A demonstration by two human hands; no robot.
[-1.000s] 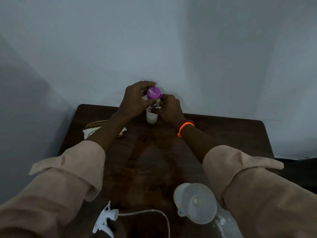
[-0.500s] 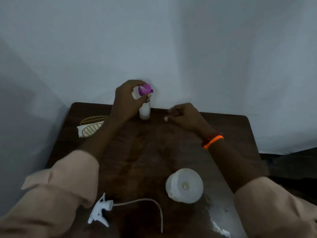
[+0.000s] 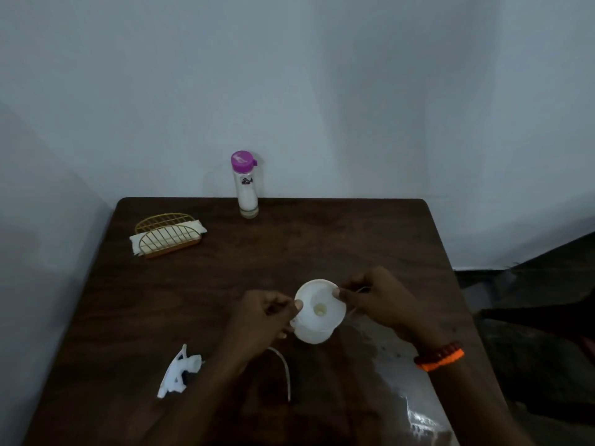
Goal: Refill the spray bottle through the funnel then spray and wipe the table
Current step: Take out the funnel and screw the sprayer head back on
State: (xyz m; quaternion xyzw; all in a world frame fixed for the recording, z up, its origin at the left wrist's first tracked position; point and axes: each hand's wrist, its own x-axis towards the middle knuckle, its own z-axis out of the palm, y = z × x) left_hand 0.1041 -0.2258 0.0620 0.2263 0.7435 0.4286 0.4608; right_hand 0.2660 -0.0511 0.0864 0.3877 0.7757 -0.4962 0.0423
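Note:
A white funnel (image 3: 320, 309) sits in the mouth of a white spray bottle (image 3: 310, 336) standing near the middle of the dark wooden table (image 3: 193, 300). My left hand (image 3: 262, 318) pinches the funnel's left rim and my right hand (image 3: 378, 299) pinches its right rim. The bottle's white trigger head (image 3: 180, 370) lies on the table to the left front, and its thin tube (image 3: 285, 368) curves out from behind my left forearm. A clear refill bottle (image 3: 246, 188) with a purple cap stands upright at the table's far edge, shut, with white liquid in its lower part.
A gold wire napkin holder (image 3: 167, 235) with white napkins stands at the back left. A wet, shiny patch (image 3: 415, 416) lies on the table's front right. Pale walls close in behind and to the left of the table; its right edge is open.
My left hand let go of the purple-capped bottle, which now stands alone at the back. Both hands came toward me and took hold of the funnel's rim.

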